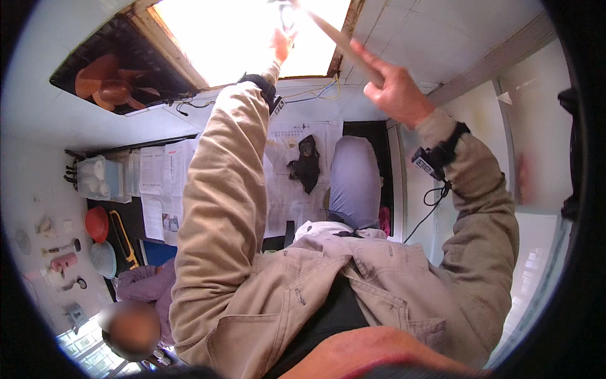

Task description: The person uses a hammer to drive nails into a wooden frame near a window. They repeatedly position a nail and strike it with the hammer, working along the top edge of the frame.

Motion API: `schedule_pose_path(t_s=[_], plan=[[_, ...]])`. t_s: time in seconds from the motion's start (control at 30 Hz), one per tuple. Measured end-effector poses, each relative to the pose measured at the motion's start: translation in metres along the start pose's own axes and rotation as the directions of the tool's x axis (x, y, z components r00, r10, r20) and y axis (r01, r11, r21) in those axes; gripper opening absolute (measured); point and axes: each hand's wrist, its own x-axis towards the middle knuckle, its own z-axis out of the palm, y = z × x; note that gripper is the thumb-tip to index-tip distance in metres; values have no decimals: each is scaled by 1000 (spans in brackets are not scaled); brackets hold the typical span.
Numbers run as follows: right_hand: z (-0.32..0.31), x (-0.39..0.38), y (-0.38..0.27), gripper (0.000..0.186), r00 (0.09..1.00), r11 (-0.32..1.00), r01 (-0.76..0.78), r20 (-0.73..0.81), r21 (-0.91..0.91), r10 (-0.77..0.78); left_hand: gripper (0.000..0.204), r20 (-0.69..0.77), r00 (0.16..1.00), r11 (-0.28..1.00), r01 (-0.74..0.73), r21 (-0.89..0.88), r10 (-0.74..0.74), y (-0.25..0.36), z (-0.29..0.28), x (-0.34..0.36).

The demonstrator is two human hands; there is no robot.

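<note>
Both my arms reach up toward a bright opening (246,31) with a worn wooden frame. My left hand (281,45) is raised into the glare, its fingers closed around a small grey object (288,19) that I cannot make out. My right hand (401,91) grips the near end of a wooden-handled tool (347,47), its index finger lying along the handle. The handle slants up and left toward my left hand, and its far end is lost in the glare at the top edge. Whether it touches the grey object cannot be told.
Beside the opening is a fan (112,91) with orange-brown blades; loose wires (315,96) hang below the frame. Newspapers (165,169) cover the counter, with a black cloth (307,163) on them. A yellow hacksaw (125,240) and red bowl (96,224) lie left, near another person (151,285).
</note>
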Motion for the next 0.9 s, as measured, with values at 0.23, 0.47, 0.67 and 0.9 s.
schedule_pose_path(t_s=[0.23,0.47,0.67,0.9], plan=[[13,-37,13,75,1000,999,0,-29,46,2,36,-5,1000,1000,19,4,-19,5,-4,-4],[64,-100,43,84,947,577,-322,255,750,197,36,9,1000,1000,-2,11,2,0,0,2],[81,-116,59,86,929,425,-369,332,827,161,36,35,997,998,-64,21,63,2,-4,11],[101,-124,84,86,942,399,-336,298,853,156,36,9,988,988,-152,-26,152,5,-8,16]])
